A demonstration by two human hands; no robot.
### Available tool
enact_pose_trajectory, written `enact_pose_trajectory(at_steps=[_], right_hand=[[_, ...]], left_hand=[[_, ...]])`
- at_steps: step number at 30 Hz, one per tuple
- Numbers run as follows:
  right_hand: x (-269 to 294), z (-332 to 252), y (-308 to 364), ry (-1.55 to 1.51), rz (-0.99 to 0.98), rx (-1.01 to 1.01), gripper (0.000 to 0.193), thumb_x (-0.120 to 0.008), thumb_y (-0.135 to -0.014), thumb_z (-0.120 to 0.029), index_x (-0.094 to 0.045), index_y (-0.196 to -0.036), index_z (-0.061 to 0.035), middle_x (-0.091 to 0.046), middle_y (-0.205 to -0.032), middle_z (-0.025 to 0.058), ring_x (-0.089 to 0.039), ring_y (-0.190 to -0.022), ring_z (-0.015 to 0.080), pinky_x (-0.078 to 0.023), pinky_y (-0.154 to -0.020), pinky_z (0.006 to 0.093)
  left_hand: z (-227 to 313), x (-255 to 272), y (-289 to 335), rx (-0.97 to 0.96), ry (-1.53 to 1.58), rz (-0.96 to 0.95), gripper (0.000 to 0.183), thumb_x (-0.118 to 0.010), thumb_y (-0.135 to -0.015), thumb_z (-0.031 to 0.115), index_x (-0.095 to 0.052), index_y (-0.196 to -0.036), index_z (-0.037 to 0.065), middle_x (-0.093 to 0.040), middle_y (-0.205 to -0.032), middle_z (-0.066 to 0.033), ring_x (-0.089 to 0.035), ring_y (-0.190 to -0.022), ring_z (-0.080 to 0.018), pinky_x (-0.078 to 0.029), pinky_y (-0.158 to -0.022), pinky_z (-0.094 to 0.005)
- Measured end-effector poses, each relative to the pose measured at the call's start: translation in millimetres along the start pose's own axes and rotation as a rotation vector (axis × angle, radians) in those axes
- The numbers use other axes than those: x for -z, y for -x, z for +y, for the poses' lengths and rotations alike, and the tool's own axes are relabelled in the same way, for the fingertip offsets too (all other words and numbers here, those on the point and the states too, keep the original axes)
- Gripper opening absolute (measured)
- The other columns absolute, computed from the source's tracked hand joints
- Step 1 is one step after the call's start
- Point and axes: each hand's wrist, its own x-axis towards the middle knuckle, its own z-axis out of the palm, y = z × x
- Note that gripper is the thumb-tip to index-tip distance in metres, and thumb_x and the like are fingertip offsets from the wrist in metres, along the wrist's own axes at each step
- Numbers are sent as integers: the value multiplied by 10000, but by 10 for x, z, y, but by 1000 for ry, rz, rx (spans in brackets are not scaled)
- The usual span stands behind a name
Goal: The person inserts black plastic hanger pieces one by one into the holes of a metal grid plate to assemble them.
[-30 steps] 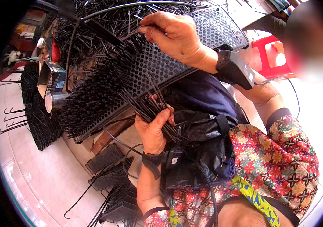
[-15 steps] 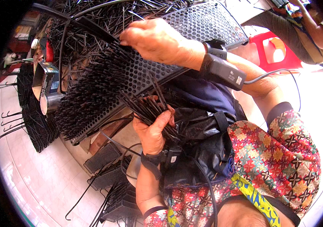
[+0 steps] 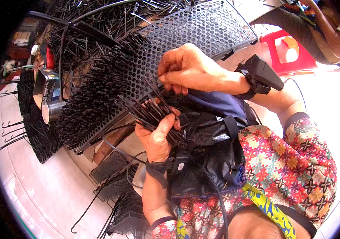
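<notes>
My left hand (image 3: 158, 139) is closed around a bundle of thin black strips (image 3: 146, 113), which fan out toward the panel. My right hand (image 3: 190, 69) hovers above and to the right of the bundle. Its thumb and fingers are curled together close to a few strips that stick up. Whether anything is between those fingertips cannot be made out. Beyond both hands lies a black perforated panel (image 3: 194, 30) with a raised edge. Many upright black strips (image 3: 94, 89) stand densely in its left part, while the holes on the right are bare.
Loose black strips (image 3: 86, 47) are heaped behind the panel. A black metal frame (image 3: 94, 32) crosses above them. At the left are a metal can (image 3: 52, 111) and a small box (image 3: 48, 85). Several black racks (image 3: 126, 213) stand below. A red stool (image 3: 287, 53) and another person's arm (image 3: 333, 34) are at upper right.
My right hand has left the edge of the upright strips and moved right and nearer, toward the bundle. My left hand keeps hold of the bundle, almost in place.
</notes>
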Motion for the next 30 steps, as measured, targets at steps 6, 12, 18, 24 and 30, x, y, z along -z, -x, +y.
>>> enact_pose_trajectory(at_steps=[6, 12, 18, 24, 30], right_hand=[[-48, -42, 12, 91, -13, 70, 222, -573, -762, -64, -501, -941, 45, -551, -605, 55, -507, -472, 75, -414, -415, 199], [-23, 30, -15, -39, 53, 16, 239, -587, -748, -50, -496, -945, 49, -545, -613, 54, -508, -477, 75, -417, -421, 198], [-37, 24, -26, -98, 31, 9, 230, -593, -732, -21, -500, -926, 58, -554, -624, 54, -515, -479, 82, -423, -416, 199], [129, -3, -162, -55, 314, 336, 182, -569, -751, 14, -513, -923, 38, -558, -630, 57, -518, -489, 82, -430, -442, 198], [217, -63, -574, 525, 752, 966, 157, -635, -690, -96, -553, -808, -33, -537, -558, 112, -549, -470, 187, -440, -453, 261]], left_hand=[[-16, -5, 1, 8, -22, -51, 264, -585, -698, -55, -483, -936, -3, -585, -741, -141, -540, -541, -159, -444, -466, -245], [-13, -41, -11, 42, -86, -19, 336, -597, -666, -1, -462, -974, -10, -572, -719, -164, -519, -499, -171, -435, -455, -267], [1, 0, -23, 48, -21, -50, 264, -596, -688, -35, -491, -930, -24, -584, -734, -148, -534, -522, -162, -443, -460, -248], [-54, 41, -29, 45, -37, -24, 345, -603, -665, 1, -465, -981, -10, -573, -723, -149, -521, -507, -171, -433, -455, -260], [-33, 34, -51, 43, -33, -48, 328, -599, -674, -4, -466, -974, -5, -569, -725, -143, -516, -509, -166, -435, -454, -264]])
